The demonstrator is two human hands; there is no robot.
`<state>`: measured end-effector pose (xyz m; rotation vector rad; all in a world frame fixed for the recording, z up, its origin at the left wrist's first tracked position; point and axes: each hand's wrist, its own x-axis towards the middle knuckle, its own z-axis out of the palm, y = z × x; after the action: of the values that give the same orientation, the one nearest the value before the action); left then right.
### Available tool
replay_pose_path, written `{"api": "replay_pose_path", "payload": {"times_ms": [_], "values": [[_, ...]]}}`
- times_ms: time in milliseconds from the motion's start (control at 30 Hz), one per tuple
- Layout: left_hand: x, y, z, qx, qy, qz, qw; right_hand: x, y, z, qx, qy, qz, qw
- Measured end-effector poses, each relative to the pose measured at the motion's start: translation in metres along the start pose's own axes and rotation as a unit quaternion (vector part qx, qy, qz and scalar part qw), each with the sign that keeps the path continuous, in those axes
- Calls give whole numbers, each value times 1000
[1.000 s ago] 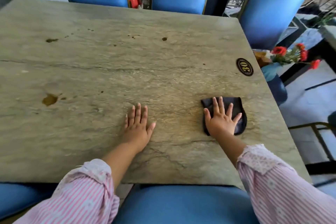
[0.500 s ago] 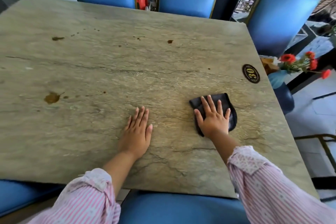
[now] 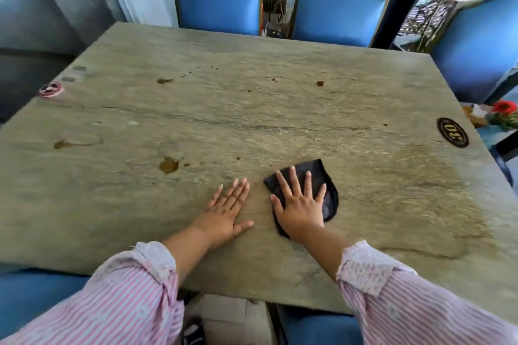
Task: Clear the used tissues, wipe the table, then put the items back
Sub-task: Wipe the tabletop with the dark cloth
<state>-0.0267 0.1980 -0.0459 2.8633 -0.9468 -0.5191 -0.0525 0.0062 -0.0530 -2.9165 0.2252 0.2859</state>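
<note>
1 black cloth under right hand (fingers spread), left hand flat

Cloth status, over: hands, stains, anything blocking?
Right hand flat on black cloth. Left hand flat on table, between cloth and nearest stain. Brown stains unwiped.

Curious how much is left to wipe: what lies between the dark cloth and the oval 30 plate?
Nothing; the head view shows only bare stone table between the cloth under the right hand and the plate.
</note>
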Motion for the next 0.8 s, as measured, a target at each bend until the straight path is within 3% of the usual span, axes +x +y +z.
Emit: {"api": "replay_pose_path", "payload": {"times_ms": [67, 133, 300, 500, 633, 800], "values": [[-12, -25, -11, 14, -20, 15, 1000, 3, -3, 1, -8, 10, -26, 1000], [-25, -50, -18, 32, -41, 26, 998, 9, -1, 2, 1, 28, 5, 1000], [-48, -98, -21, 59, -38, 67, 995, 19, -46, 5, 69, 53, 221, 971], [-49, -105, -17, 7, -26, 10, 1000, 2, -157, 26, 104, 44, 186, 976], [-47, -106, -10, -33, -19, -3, 999, -9, -124, 23, 85, 61, 167, 980], [-44, -109, -8, -37, -18, 19, 999, 8, -35, 3, 86, 76, 314, 942]]}}
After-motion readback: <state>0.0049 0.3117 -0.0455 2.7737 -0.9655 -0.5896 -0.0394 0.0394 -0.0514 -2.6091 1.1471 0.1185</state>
